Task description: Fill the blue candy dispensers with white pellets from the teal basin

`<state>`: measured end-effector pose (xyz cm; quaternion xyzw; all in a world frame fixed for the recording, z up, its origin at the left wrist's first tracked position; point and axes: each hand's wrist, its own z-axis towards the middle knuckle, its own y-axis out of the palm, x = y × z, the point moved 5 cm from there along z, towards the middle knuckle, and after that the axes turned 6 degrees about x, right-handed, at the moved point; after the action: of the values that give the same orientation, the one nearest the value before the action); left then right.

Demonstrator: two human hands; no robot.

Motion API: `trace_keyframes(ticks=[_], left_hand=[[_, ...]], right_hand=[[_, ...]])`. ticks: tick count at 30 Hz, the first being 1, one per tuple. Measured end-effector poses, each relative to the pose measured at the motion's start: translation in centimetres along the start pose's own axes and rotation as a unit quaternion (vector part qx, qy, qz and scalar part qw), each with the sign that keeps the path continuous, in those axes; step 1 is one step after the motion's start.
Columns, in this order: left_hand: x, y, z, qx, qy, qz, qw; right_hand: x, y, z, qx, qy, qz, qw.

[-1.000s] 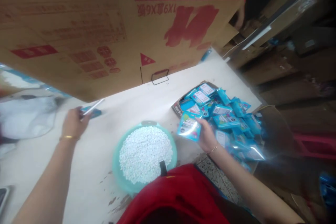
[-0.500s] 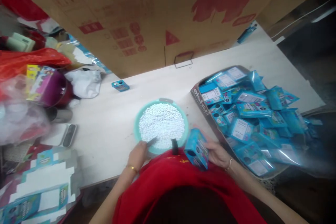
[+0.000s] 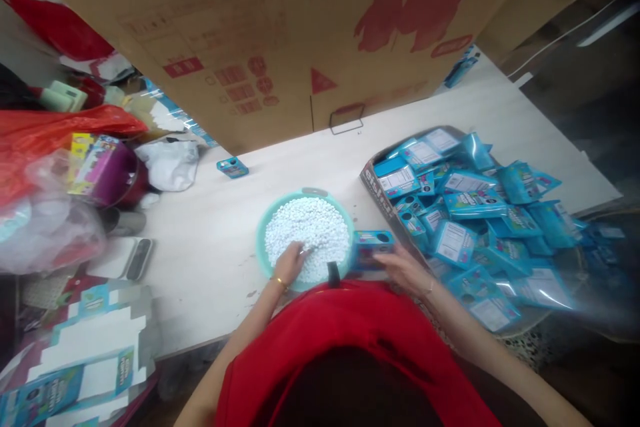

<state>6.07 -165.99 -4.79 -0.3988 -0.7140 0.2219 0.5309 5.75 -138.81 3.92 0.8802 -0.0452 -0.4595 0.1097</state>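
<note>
A teal basin [image 3: 263, 232] full of small white pellets [image 3: 310, 230] sits on the pale table near my body. My left hand [image 3: 291, 265] reaches into the pellets with fingers closed round a thin metal tool. My right hand [image 3: 404, 269] holds a blue pouch [image 3: 373, 247] at the basin's right rim, its open mouth toward the pellets. To the right, a cardboard tray [image 3: 373, 183] is heaped with several blue pouches [image 3: 467, 213].
A large cardboard box [image 3: 260, 33] stands across the back of the table. One small blue box [image 3: 233, 167] lies behind the basin. Bags, a purple container [image 3: 113, 177] and a scale [image 3: 127, 259] crowd the left; flat printed cartons [image 3: 75, 360] lie lower left.
My left hand came back from the far left of the table to the basin and dipped into the pellets. My right hand carried a pouch from the tray to the basin's rim.
</note>
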Motion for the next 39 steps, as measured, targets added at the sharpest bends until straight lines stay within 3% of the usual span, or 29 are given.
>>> trace_keyframes(ticks=[2,4,8,12,15,19,24,27,30,33,36,39], left_hand=[[0.2,-2.2,-1.1,0.007,0.031,-0.017,0.999],[0.8,-4.7,-2.1,0.022,0.066,-0.034,0.997],[3.2,-9.4,-3.4,0.041,0.127,-0.038,0.990],[6.3,-12.5,-3.5,0.025,0.173,0.010,0.985],[8.6,-13.7,-3.1,-0.005,0.194,0.086,0.977],[11.4,-14.5,-2.7,-0.042,0.173,0.228,0.957],[15.5,-15.1,-3.1,-0.037,0.170,0.322,0.931],[16.6,-15.3,-3.4,-0.035,0.191,0.335,0.922],[14.6,-16.0,-3.1,-0.011,0.174,0.315,0.933],[8.6,-15.4,-2.2,0.007,0.088,0.287,0.954],[1.8,-11.1,-1.1,-0.039,0.005,0.265,0.963],[-1.4,-5.0,0.4,-0.045,-0.022,0.168,0.985]], right_hand=[[-0.1,0.5,1.0,0.044,-0.075,-0.078,0.993],[-0.5,1.0,1.8,0.064,-0.163,-0.184,0.967],[-0.9,2.2,3.1,0.057,-0.315,-0.344,0.882],[-0.8,4.3,4.3,0.017,-0.381,-0.418,0.825],[-0.7,5.8,4.6,-0.004,-0.407,-0.434,0.803],[-0.5,7.0,4.4,-0.017,-0.416,-0.453,0.788],[-0.1,7.4,4.5,-0.023,-0.411,-0.462,0.785],[0.3,7.4,4.6,-0.020,-0.408,-0.462,0.787],[0.6,7.1,4.8,-0.019,-0.397,-0.465,0.791],[0.3,6.1,4.9,0.003,-0.377,-0.456,0.806],[0.1,5.0,5.3,0.013,-0.309,-0.446,0.840],[0.7,4.6,5.9,-0.040,-0.198,-0.426,0.882]])
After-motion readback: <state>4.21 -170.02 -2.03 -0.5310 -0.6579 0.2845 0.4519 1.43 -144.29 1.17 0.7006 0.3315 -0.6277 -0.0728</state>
